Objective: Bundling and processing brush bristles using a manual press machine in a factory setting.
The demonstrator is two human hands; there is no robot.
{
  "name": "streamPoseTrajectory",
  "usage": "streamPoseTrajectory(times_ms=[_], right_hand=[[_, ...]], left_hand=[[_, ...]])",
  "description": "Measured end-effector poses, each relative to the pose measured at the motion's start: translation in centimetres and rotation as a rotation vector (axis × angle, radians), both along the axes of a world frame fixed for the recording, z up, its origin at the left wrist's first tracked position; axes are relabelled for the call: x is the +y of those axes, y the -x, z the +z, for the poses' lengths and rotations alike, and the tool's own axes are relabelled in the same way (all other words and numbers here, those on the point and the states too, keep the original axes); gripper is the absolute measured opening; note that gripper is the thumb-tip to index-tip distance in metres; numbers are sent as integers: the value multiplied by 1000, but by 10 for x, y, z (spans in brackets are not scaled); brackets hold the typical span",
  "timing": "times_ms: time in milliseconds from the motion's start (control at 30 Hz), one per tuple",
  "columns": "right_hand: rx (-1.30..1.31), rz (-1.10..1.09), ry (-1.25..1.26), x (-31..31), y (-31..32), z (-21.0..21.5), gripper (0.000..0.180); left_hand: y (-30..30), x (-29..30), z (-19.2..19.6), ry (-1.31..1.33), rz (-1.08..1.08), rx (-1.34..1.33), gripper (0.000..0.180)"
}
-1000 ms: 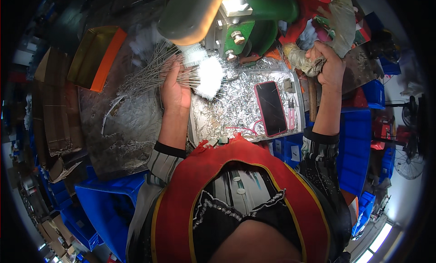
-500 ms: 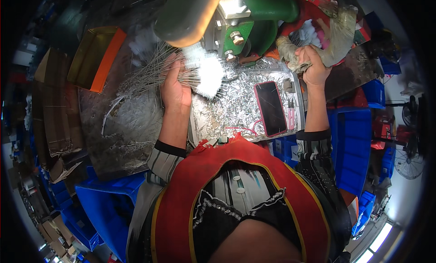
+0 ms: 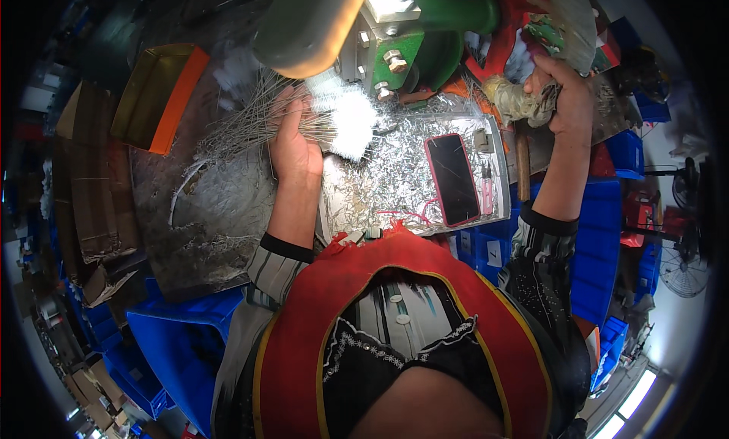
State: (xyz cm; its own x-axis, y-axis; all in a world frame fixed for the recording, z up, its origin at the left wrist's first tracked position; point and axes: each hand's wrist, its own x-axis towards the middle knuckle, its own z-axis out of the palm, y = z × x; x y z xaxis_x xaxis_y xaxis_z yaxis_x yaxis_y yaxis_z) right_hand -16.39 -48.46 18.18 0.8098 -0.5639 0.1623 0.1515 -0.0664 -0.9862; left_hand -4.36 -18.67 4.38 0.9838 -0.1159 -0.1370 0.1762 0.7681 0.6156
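My left hand [image 3: 296, 143] is closed around a bundle of thin wire brushes [image 3: 254, 116]. Their bare wire stems fan out to the left, and their white bristle ends [image 3: 351, 128] glare under the lamp. At the upper right, my right hand [image 3: 568, 97] has its fingers wrapped round a grip bound in dull yellowish wrapping [image 3: 524, 101], beside red parts of the green machine [image 3: 402, 63]. What lies under the wrapping is hidden. Below that grip a brown rod [image 3: 522, 166] hangs down.
A pale tray [image 3: 334, 204] strewn with shiny metal clippings holds a phone [image 3: 452, 179] and pink-handled snips [image 3: 487, 196]. An open orange tin [image 3: 179, 101] stands at the left. A lamp [image 3: 307, 29] overhangs the bristles; blue bins [image 3: 178, 317] flank me.
My right hand and the wrapped grip have moved right and shifted round, and the brown rod now shows beneath. My left hand stays nearly still with the brushes.
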Motion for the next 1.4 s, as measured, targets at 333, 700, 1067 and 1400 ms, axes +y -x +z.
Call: streamPoseTrajectory(times_ms=[333,700,1067,1400], right_hand=[[-384,-72,-109,14,-9,-54,9],[-15,-76,5,4,1,-11,16],[-292,-141,16,16,-4,-38,12],[-493,15,120,18,-17,-79,19]], left_hand=[[0,-1,2,64,-1,3,28],[6,1,4,85,136,59,31],[3,0,8,67,156,78,30],[-6,21,8,-158,-185,31,21]])
